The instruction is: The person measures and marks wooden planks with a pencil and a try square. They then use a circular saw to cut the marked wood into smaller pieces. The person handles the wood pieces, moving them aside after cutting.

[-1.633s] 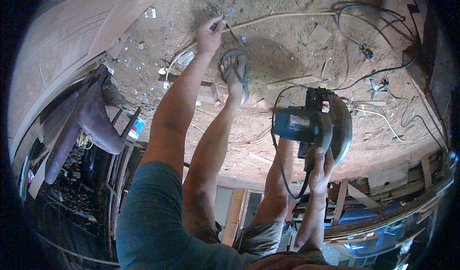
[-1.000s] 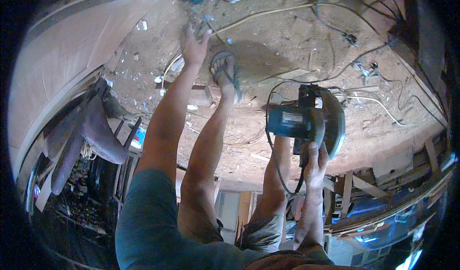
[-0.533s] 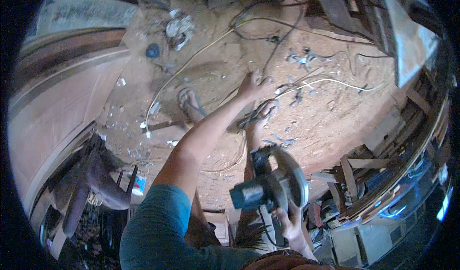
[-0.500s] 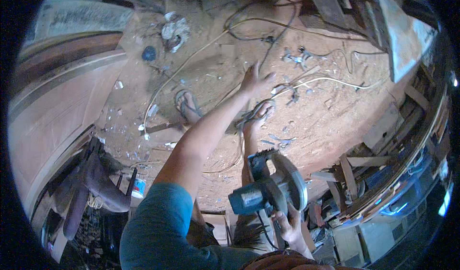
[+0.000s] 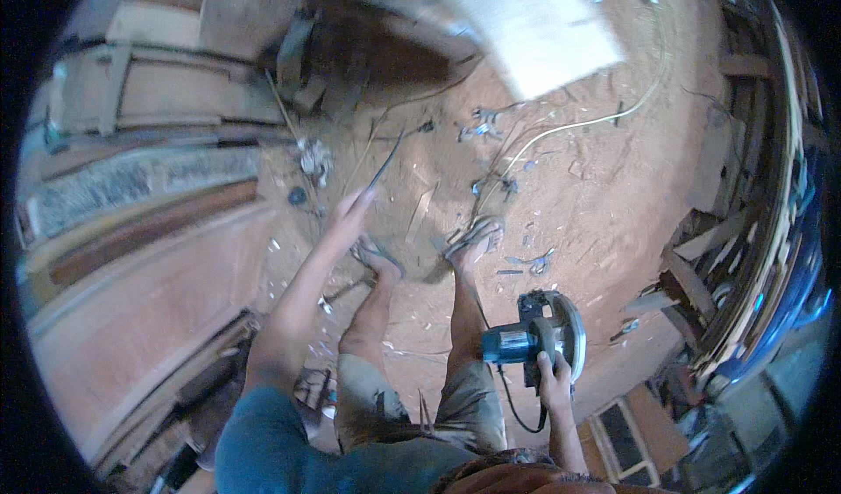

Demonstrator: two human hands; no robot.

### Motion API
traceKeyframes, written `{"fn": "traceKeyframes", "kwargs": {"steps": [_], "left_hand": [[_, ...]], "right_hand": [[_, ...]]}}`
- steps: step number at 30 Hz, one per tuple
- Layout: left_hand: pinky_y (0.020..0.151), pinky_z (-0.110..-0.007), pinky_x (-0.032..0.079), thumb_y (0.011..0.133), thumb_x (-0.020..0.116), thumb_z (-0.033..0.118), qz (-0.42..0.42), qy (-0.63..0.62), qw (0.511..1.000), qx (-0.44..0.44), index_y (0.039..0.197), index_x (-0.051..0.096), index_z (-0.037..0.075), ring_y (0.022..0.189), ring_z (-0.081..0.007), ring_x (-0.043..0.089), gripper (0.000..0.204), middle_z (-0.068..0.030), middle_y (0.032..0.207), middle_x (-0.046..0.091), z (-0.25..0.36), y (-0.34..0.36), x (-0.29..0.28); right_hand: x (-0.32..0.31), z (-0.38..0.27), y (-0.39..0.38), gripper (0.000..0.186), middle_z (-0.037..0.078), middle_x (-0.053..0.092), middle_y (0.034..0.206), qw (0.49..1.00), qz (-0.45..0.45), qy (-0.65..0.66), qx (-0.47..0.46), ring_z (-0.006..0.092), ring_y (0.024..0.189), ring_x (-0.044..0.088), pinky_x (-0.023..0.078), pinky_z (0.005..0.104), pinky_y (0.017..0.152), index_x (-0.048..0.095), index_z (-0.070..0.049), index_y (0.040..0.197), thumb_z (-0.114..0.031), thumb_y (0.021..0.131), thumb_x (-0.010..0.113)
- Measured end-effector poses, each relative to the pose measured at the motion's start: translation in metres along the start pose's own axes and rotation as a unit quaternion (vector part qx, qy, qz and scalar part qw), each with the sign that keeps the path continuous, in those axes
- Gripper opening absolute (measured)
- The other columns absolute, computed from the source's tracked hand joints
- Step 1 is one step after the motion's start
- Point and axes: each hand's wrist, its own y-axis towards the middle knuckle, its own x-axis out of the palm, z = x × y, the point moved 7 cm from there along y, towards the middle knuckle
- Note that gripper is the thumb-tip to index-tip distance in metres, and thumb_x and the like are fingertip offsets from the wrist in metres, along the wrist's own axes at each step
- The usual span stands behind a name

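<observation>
Circular saw (image 5: 512, 346) aloft: drop and trip risks

The blurred left hand (image 5: 349, 214) seems closed on a dark cord (image 5: 385, 162); pulling could snag it. Rightward, 2 sandalled feet (image 5: 477, 238) could trip on the pale cable (image 5: 569, 128) lying ahead. Beside the right leg (image 5: 466, 319), the right hand (image 5: 554, 382) grips the saw above the floor (image 5: 604, 214); a slip could drop it.

A circular saw (image 5: 520, 343) with a blue-green motor housing and pale grey blade guard is held by its dark handle in the right hand (image 5: 554, 380), its black cable (image 5: 511, 404) looped nearby. A thin dark cord (image 5: 386, 165), slightly blurred, is gripped in the left hand (image 5: 350, 216), slanting outward.
</observation>
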Motion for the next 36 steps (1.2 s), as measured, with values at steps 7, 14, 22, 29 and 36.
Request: {"fn": "traceKeyframes", "kwargs": {"steps": [7, 14, 22, 29, 36], "left_hand": [[0.076, -0.033, 0.053, 0.107, 0.056, 0.025, -0.231, 0.027, 0.968, -0.091, 0.113, 0.073, -0.001, 0.084, -0.0127, 0.063, 0.031, -0.0031, 0.090, 0.070, 0.283, -0.252, -0.034], [0.064, -0.029, 0.046, 0.106, 0.055, 0.033, -0.246, 0.228, 0.925, 0.179, 0.106, 0.075, 0.001, 0.060, -0.0082, 0.042, 0.038, 0.0046, 0.067, 0.045, 0.468, -0.313, 0.105], [0.050, -0.025, 0.028, 0.106, 0.054, 0.038, -0.150, -0.099, 0.945, 0.274, 0.114, 0.066, 0.001, 0.052, -0.0058, 0.031, 0.039, 0.0093, 0.061, 0.027, 0.645, -0.286, 0.188], [0.045, -0.024, 0.019, 0.108, 0.054, 0.031, -0.185, -0.192, 0.911, 0.315, 0.119, 0.068, -0.003, 0.049, -0.0019, 0.025, 0.038, 0.0109, 0.060, 0.027, 0.737, -0.193, 0.267], [0.046, -0.022, 0.018, 0.108, 0.054, 0.031, -0.128, -0.180, 0.929, 0.297, 0.122, 0.067, -0.003, 0.051, -0.0012, 0.023, 0.039, 0.0111, 0.060, 0.027, 0.858, -0.081, 0.349]], "right_hand": [[-0.111, 0.027, -0.052, 0.040, 0.001, 0.059, 0.066, 0.997, 0.064, 0.034, -0.005, 0.0103, 0.058, 0.055, 0.044, 0.0283, 0.053, 0.066, -0.002, 0.087, -0.039, 0.102, 0.064], [-0.227, -0.029, -0.116, 0.044, 0.002, 0.062, 0.072, 0.972, 0.110, 0.205, -0.034, 0.0113, 0.060, 0.057, 0.046, 0.0278, 0.055, 0.068, -0.001, 0.094, -0.043, 0.104, 0.059], [-0.340, -0.091, -0.114, 0.044, 0.004, 0.063, 0.077, 0.924, 0.165, 0.334, -0.082, 0.0130, 0.066, 0.059, 0.048, 0.0291, 0.062, 0.068, 0.000, 0.100, -0.040, 0.107, 0.052], [-0.456, -0.160, -0.053, 0.035, 0.005, 0.065, 0.087, 0.920, 0.134, 0.352, -0.111, 0.0137, 0.070, 0.060, 0.050, 0.0292, 0.066, 0.063, -0.001, 0.124, -0.027, 0.105, 0.051], [-0.601, -0.272, 0.015, 0.052, 0.008, 0.067, 0.093, 0.944, 0.149, 0.278, -0.095, 0.0139, 0.073, 0.062, 0.052, 0.0294, 0.067, 0.050, 0.000, 0.148, -0.026, 0.104, 0.055]]}}
